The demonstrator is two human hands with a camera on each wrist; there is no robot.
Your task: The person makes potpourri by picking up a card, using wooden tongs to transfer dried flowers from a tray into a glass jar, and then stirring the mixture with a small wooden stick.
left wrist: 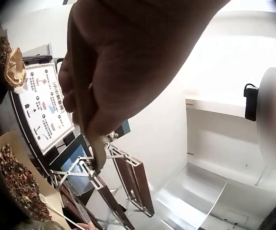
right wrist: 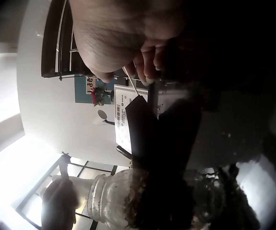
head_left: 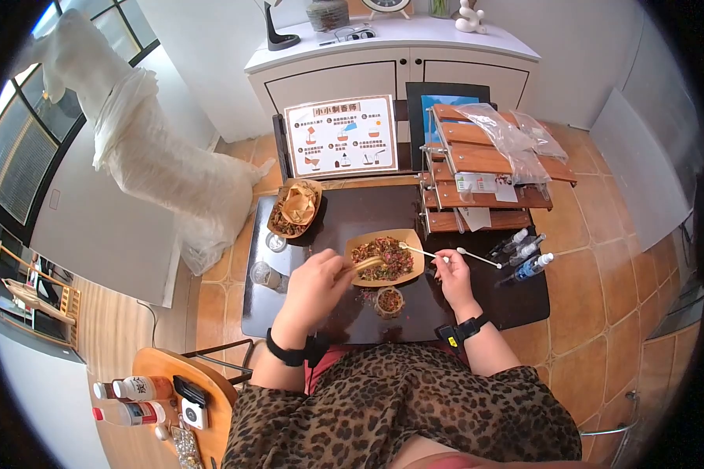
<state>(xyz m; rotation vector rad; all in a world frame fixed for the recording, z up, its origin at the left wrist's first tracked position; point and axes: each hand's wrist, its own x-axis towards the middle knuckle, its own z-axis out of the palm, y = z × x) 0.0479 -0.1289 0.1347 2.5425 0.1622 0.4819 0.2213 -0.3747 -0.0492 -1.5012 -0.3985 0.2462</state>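
Note:
A paper tray (head_left: 383, 234) on the dark table is filled with a colourful dried flower and herb mix (head_left: 379, 254). My left hand (head_left: 314, 291) grips a light wooden tool (left wrist: 83, 96) with a curved tip, which reaches over the left side of the tray. Between the thumb and fingers of my right hand (head_left: 454, 277) is a thin pale stick (head_left: 424, 252); its small white end lies over the mix. Just below the tray stands a small glass jar (head_left: 389, 302) with mix inside. In the right wrist view the jar is largely in shadow.
A second paper tray (head_left: 278, 221) holds dried mix and crumpled brown paper (head_left: 299, 205). Beside it are a glass jar (head_left: 266, 275) and its lid (head_left: 275, 241). Small bottles (head_left: 532, 266) stand at right, a folding wooden rack (head_left: 477, 160) and an instruction board (head_left: 340, 137) behind.

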